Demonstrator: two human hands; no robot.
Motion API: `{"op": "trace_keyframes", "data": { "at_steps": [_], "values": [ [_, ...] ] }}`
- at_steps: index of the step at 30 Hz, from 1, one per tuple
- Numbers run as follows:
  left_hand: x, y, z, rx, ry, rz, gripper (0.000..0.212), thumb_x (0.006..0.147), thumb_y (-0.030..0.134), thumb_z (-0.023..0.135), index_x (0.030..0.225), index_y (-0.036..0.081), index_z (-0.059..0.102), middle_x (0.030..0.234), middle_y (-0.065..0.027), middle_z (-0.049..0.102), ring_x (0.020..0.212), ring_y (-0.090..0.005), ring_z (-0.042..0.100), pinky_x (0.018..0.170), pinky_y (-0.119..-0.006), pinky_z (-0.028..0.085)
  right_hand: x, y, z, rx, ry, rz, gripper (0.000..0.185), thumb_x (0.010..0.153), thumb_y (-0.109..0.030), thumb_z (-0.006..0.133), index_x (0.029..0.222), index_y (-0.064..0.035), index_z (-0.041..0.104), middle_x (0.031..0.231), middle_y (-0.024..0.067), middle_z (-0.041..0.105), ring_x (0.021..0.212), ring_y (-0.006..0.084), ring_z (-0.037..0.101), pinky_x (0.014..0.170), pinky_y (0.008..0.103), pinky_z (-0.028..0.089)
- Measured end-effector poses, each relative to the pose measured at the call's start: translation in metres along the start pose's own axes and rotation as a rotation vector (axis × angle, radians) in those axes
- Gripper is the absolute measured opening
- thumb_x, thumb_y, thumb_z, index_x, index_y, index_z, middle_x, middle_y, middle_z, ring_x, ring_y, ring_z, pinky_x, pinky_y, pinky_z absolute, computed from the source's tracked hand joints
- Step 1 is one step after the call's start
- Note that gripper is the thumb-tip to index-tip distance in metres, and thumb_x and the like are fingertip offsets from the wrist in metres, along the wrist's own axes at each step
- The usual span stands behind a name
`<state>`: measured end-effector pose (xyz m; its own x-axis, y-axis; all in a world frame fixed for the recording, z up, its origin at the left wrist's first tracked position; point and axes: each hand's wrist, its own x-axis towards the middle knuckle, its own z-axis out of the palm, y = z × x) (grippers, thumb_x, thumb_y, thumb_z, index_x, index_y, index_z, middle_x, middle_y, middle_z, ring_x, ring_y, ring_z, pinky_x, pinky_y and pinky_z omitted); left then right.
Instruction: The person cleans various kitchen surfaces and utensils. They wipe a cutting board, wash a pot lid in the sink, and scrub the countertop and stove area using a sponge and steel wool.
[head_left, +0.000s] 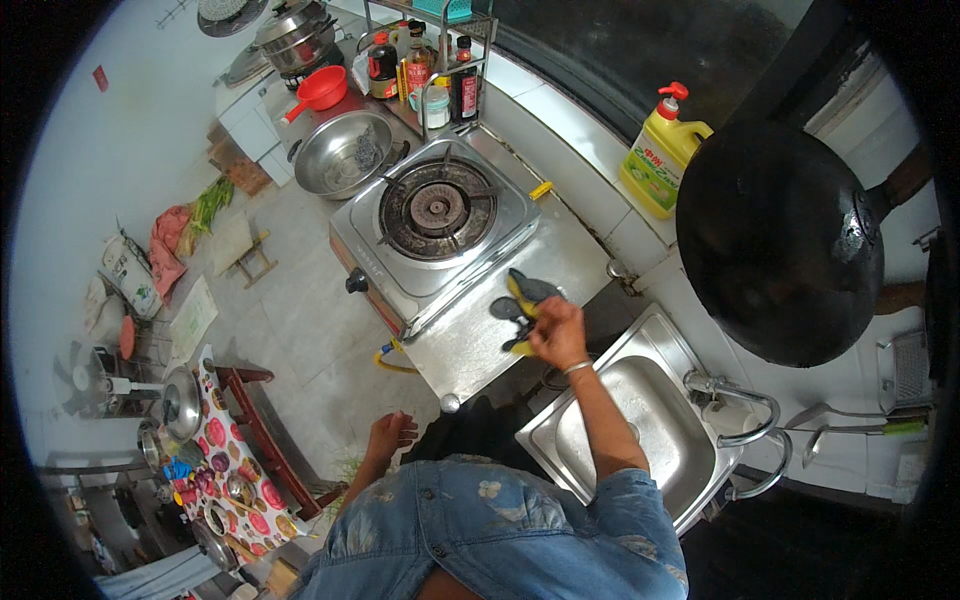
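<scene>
My right hand (555, 330) grips what looks like a yellow and dark-grey work glove (531, 291). It is over the bare steel top (469, 352) beside the gas stove; whether the glove touches the steel I cannot tell. Hanging low at my other side, my left hand (391, 435) holds nothing, its fingers loosely apart above the floor. The single-burner gas stove (435, 217) stands just beyond the glove, its black knob (356, 281) facing left. A steel wok (341, 157) with a dark scouring pad (367, 150) in it sits past the stove.
At right is a steel sink (652, 420) with a curved faucet (750, 420). A black wok (780, 240) hangs above, near a yellow detergent jug (660, 154). Sauce bottles (465, 82) and a red ladle (322, 88) lie farther back. A dining table (255, 480) is at left.
</scene>
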<state>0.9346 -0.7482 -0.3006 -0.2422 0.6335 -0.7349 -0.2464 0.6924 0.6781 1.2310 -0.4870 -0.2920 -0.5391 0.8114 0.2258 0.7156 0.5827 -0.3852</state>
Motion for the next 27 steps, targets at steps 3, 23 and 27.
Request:
{"op": "trace_keyframes", "data": {
  "at_steps": [3,23,27],
  "values": [
    [-0.009,-0.004,-0.003,0.020,-0.001,-0.010,0.039,0.089,0.039,0.045,0.097,0.002,0.056,0.084,-0.0092,0.062,0.070,-0.0171,0.061,0.059,-0.028,0.048,0.028,0.032,-0.030,-0.068,0.214,0.181,0.034,0.064,-0.018,0.062,0.097,-0.0089,0.060,0.117,0.0110,0.048,0.112,0.0314,0.041,0.089,0.0464,0.032],
    [-0.018,-0.029,-0.026,0.093,0.086,0.003,0.043,0.088,0.040,0.048,0.100,-0.001,0.054,0.087,-0.0127,0.062,0.073,-0.0208,0.062,0.061,-0.030,0.049,0.098,0.080,-0.020,-0.256,0.022,0.484,0.044,0.081,-0.042,0.050,0.117,-0.0158,0.048,0.121,0.0102,0.047,0.113,0.0325,0.040,0.087,0.0556,0.034],
    [-0.029,-0.028,-0.031,0.074,0.139,-0.030,0.045,0.087,0.041,0.049,0.099,-0.002,0.054,0.087,-0.0135,0.062,0.072,-0.0206,0.062,0.060,-0.030,0.050,0.071,0.058,0.030,-0.321,0.134,0.428,0.058,0.075,-0.043,0.058,0.127,-0.0229,0.040,0.135,0.0069,0.034,0.121,0.0315,0.031,0.094,0.0573,0.024]
  ]
}}
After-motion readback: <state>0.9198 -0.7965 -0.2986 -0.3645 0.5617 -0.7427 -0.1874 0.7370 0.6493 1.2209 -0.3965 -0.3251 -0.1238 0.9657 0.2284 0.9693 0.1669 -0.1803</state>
